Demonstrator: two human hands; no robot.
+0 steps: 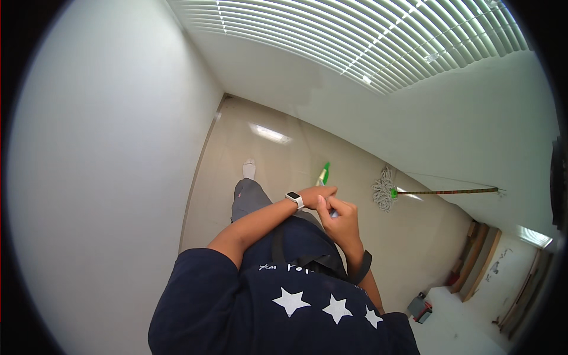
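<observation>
My left hand [318, 196], with a white-banded watch at its wrist, is closed in front of my waist. Just beside it, touching or nearly so, my right hand [341, 218] is curled into a fist with the thumb up. A bit of something pale blue shows at the right fist, like the end of a handle. Beyond the hands a long tool with a green and cream lower end [323, 174] points away toward the floor. It looks in line with the grip, though the hands hide its middle. Its exact kind is too small to make out.
A string mop [386, 190] lies with its striped handle toward the right wall. Window blinds [367, 35] hang above. Wooden boards [480, 260] and a dark grey and red object [420, 307] are at the lower right. A white wall [112, 154] rises close on the left.
</observation>
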